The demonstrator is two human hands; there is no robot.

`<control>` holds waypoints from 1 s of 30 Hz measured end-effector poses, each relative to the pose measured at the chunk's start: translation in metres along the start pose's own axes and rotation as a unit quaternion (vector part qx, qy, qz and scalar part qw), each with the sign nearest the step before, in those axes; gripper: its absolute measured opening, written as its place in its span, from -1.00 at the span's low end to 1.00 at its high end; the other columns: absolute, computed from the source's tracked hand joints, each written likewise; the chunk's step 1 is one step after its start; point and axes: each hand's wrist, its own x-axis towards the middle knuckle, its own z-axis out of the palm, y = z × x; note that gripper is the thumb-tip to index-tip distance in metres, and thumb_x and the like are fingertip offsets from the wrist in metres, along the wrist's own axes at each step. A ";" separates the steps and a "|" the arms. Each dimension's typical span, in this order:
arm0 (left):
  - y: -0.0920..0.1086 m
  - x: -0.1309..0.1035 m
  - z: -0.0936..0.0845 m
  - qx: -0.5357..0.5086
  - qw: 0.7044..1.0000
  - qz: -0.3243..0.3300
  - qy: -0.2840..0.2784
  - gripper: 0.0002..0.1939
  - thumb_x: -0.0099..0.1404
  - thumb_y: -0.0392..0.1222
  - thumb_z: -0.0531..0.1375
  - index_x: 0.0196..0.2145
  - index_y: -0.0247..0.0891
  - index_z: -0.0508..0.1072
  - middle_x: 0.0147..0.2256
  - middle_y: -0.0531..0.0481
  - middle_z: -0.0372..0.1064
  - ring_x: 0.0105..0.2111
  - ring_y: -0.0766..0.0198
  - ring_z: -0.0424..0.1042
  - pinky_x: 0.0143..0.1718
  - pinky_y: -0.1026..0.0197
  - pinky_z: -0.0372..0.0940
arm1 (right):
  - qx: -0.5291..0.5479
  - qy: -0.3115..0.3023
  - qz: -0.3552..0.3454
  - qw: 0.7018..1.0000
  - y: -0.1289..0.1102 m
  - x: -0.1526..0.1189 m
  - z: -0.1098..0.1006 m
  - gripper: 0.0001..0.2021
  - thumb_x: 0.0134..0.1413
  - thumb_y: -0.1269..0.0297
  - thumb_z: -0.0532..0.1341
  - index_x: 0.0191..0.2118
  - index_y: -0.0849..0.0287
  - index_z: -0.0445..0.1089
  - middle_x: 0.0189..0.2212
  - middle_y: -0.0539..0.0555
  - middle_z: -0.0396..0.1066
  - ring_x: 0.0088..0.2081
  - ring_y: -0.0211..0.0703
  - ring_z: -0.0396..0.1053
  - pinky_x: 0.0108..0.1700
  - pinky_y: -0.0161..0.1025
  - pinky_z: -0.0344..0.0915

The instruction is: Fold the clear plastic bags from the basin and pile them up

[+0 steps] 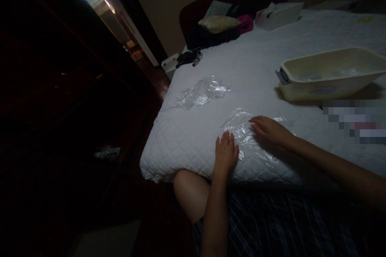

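Observation:
A crumpled clear plastic bag (245, 134) lies near the front edge of the white quilted bed (181, 140). My left hand (226, 150) rests at the bag's left side, fingers spread and pointing away from me, holding nothing. Over the bag's right part is my right hand (268, 128), its fingers apart and reaching leftward, with nothing gripped. Whether the right fingertips touch the plastic is hard to tell. Farther back on the bed, a second crumpled clear plastic piece (203, 92) lies by itself.
A cream plastic bin (328, 88) with a grey latch stands on the bed at right. Toward the headboard are a white box (279, 16), a beige pillow (218, 24), a pink roll (245, 24) and dark cloth. My knee (191, 192) is at the bed's front edge.

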 end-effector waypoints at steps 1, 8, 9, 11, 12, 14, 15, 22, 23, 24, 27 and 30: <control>0.000 0.000 0.000 0.002 1.000 0.001 0.000 -0.49 0.42 -0.10 -0.06 0.26 -0.34 0.08 0.30 -0.19 -0.01 0.33 0.13 -0.07 0.32 -0.11 -0.06 | -0.023 -0.015 -0.017 0.999 -0.001 0.004 0.008 -0.56 0.26 0.11 -0.06 -0.02 0.25 0.43 0.00 0.29 0.42 0.02 0.07 0.39 0.06 0.04 0.30; -0.002 -0.002 0.000 -0.006 1.000 0.007 0.005 -0.47 0.43 -0.03 -0.09 0.26 -0.32 0.09 0.31 -0.16 -0.02 0.33 0.10 -0.08 0.32 -0.16 -0.09 | -0.047 -0.028 -0.007 0.998 0.035 -0.005 0.048 -0.44 0.21 -0.04 -0.03 0.19 0.17 0.25 0.22 0.26 0.20 0.22 0.13 0.17 0.17 0.12 0.19; -0.002 -0.002 0.000 -0.009 1.000 0.007 0.005 -0.47 0.43 -0.01 -0.09 0.26 -0.31 0.09 0.31 -0.16 -0.02 0.33 0.10 -0.08 0.32 -0.15 -0.09 | -0.037 -0.022 -0.012 0.999 0.039 -0.007 0.048 -0.45 0.21 -0.04 -0.03 0.20 0.15 0.24 0.22 0.24 0.19 0.22 0.11 0.16 0.17 0.11 0.18; -0.003 -0.003 -0.001 -0.016 1.000 0.008 0.003 -0.46 0.43 0.01 -0.09 0.26 -0.29 0.08 0.31 -0.15 -0.02 0.33 0.11 -0.09 0.32 -0.15 -0.11 | -0.012 -0.003 -0.018 1.000 0.044 -0.008 0.046 -0.47 0.21 -0.04 -0.02 0.18 0.13 0.27 0.21 0.23 0.21 0.22 0.10 0.17 0.17 0.11 0.19; -0.003 -0.003 -0.002 -0.020 1.000 0.007 0.002 -0.45 0.43 0.03 -0.10 0.26 -0.29 0.08 0.31 -0.15 -0.02 0.33 0.12 -0.09 0.33 -0.15 -0.12 | 0.002 0.009 -0.014 1.000 0.045 -0.007 0.045 -0.48 0.21 -0.03 -0.02 0.15 0.13 0.30 0.19 0.23 0.24 0.20 0.10 0.19 0.16 0.12 0.20; -0.004 -0.004 -0.003 -0.030 1.000 0.008 -0.002 -0.44 0.43 0.06 -0.09 0.26 -0.28 0.07 0.31 -0.15 -0.03 0.33 0.12 -0.10 0.33 -0.14 -0.12 | 0.033 0.039 0.007 0.999 0.046 -0.003 0.041 -0.52 0.21 -0.03 -0.01 0.06 0.14 0.37 0.12 0.26 0.29 0.16 0.11 0.24 0.14 0.14 0.23; -0.005 -0.004 -0.004 -0.036 0.999 0.008 -0.002 -0.43 0.42 0.06 -0.08 0.26 -0.29 0.07 0.31 -0.16 -0.04 0.33 0.12 -0.10 0.33 -0.14 -0.12 | 0.050 0.057 0.023 0.997 0.047 -0.001 0.039 -0.54 0.20 -0.02 -0.01 0.02 0.15 0.40 0.09 0.27 0.31 0.13 0.11 0.27 0.11 0.14 0.26; -0.008 -0.004 -0.009 -0.095 0.995 0.010 0.006 -0.43 0.36 0.05 0.05 0.22 -0.30 0.14 0.30 -0.22 -0.01 0.32 0.09 -0.04 0.32 -0.15 -0.10 | 0.100 0.126 0.082 0.984 0.047 0.006 0.010 -0.70 0.15 0.07 0.07 -0.13 0.08 0.43 -0.15 0.22 0.37 -0.13 0.04 0.40 -0.15 0.04 0.43; -0.010 -0.003 -0.010 -0.107 0.994 0.008 0.012 -0.45 0.36 0.04 0.06 0.21 -0.28 0.16 0.30 -0.22 -0.01 0.31 0.10 -0.02 0.32 -0.15 -0.08 | 0.094 0.123 0.073 0.985 0.044 0.005 0.006 -0.72 0.15 0.10 0.07 -0.14 0.07 0.43 -0.16 0.21 0.37 -0.12 0.05 0.40 -0.12 0.05 0.41; -0.011 -0.003 -0.011 -0.119 0.993 0.005 0.019 -0.47 0.36 0.03 0.07 0.19 -0.27 0.18 0.30 -0.21 0.00 0.30 0.10 0.01 0.31 -0.15 -0.05 | 0.090 0.118 0.062 0.987 0.039 0.003 0.003 -0.73 0.15 0.11 0.07 -0.15 0.07 0.43 -0.17 0.20 0.38 -0.12 0.05 0.39 -0.09 0.07 0.40; -0.016 -0.002 -0.013 -0.153 0.987 -0.001 0.049 -0.56 0.35 -0.03 0.10 0.12 -0.25 0.28 0.29 -0.21 0.02 0.27 0.08 0.10 0.26 -0.14 0.07 | 0.091 0.077 0.010 0.993 0.015 -0.004 -0.003 -0.74 0.16 0.16 0.07 -0.16 0.11 0.43 -0.18 0.19 0.39 -0.13 0.03 0.40 -0.06 0.04 0.38; -0.019 -0.002 -0.013 -0.172 0.981 0.010 0.085 -0.68 0.33 -0.09 0.13 0.00 -0.25 0.39 0.27 -0.21 0.07 0.23 0.06 0.17 0.21 -0.11 0.18 | 0.099 0.015 -0.052 0.994 -0.016 -0.013 -0.002 -0.75 0.19 0.17 0.07 -0.16 0.12 0.44 -0.18 0.19 0.41 -0.15 -0.03 0.41 -0.08 -0.05 0.39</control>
